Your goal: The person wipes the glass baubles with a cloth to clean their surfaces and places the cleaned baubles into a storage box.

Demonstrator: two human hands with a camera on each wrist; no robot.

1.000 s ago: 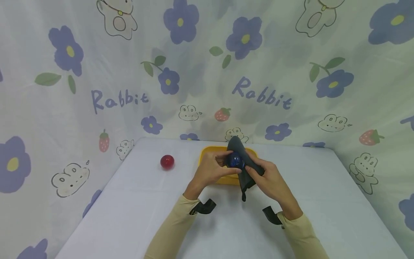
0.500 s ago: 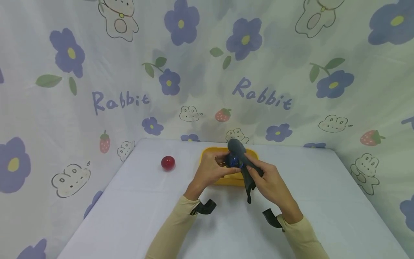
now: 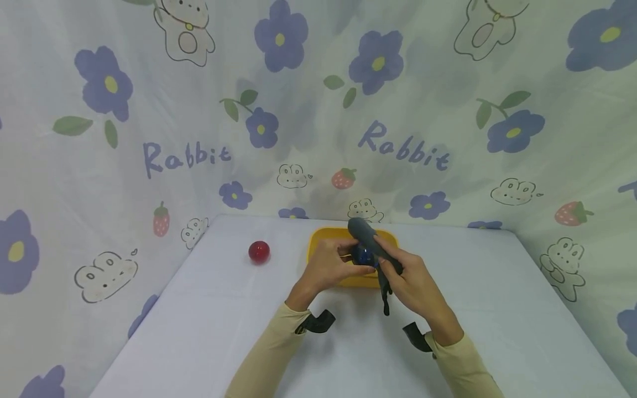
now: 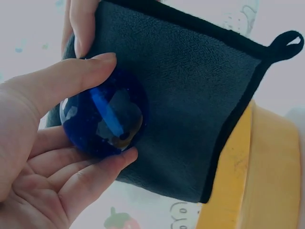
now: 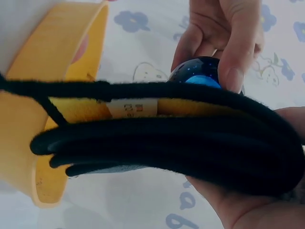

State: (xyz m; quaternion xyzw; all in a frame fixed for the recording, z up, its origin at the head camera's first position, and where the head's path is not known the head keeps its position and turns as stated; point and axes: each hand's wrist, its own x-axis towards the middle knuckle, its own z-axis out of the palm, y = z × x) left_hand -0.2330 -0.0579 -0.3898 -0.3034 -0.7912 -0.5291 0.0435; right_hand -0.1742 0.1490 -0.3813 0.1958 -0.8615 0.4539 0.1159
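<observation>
White tabletop, flowered backdrop behind, blue ball in fingers

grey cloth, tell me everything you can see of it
The grey cloth looks like soft, short-napped fabric, with black edging and a small black loop at one corner. It is folded into several layers, whose edges show in the right wrist view. The right hand holds it in its grip, in the air near the yellow tray, with the loop end hanging down. One face seems to rest against the blue ball in the grip of the left hand.
</observation>
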